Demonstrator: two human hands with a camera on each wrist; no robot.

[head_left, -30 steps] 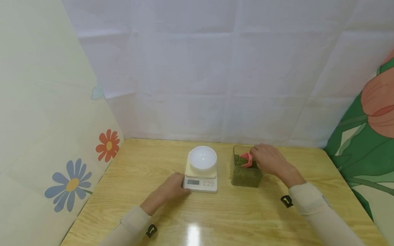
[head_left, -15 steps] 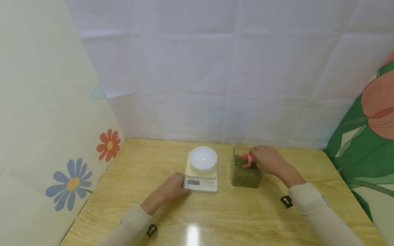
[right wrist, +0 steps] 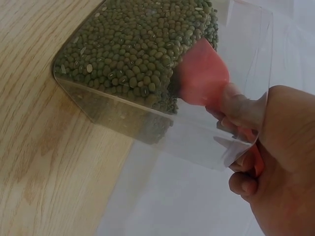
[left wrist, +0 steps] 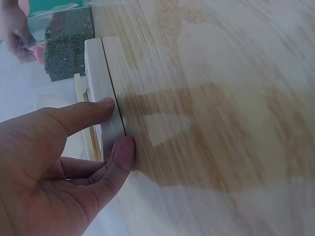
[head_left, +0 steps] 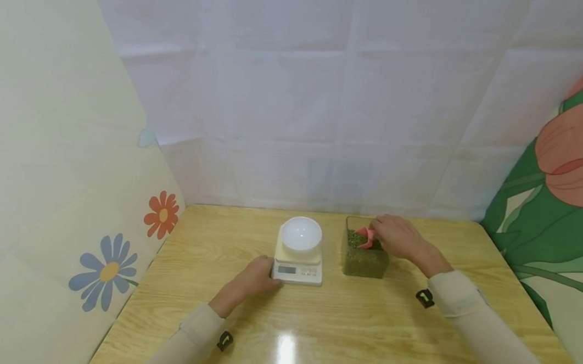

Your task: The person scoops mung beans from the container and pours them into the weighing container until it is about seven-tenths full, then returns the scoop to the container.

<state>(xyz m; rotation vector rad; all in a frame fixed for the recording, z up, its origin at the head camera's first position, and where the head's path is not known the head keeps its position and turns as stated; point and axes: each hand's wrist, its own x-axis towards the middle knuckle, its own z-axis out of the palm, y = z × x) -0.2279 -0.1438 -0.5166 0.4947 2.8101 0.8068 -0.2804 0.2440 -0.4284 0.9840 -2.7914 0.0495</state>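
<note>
My left hand (head_left: 257, 276) grips the front left corner of a white kitchen scale (head_left: 311, 279). In the left wrist view, thumb and fingers lie curled round the scale's edge. A white bowl (head_left: 301, 235) sits on the scale's platform; from above, its inside looks bare. To the right of the scale stands a clear square container (right wrist: 246, 29) partly filled with mung beans (right wrist: 123, 54). My right hand (head_left: 399, 237) reaches over its rim and holds a pink scoop (right wrist: 204, 73) by the handle. The scoop's front edge is down among the beans.
Both things stand near the back of a wooden table (head_left: 353, 328), close to a white cloth backdrop (head_left: 275, 120). Flower-printed cloths hang on the left and right. Black straps (head_left: 225, 340) hang below both sleeves.
Almost nothing differs. Both hands, the scale and the container keep their places, and the head view has shifted very slightly.
</note>
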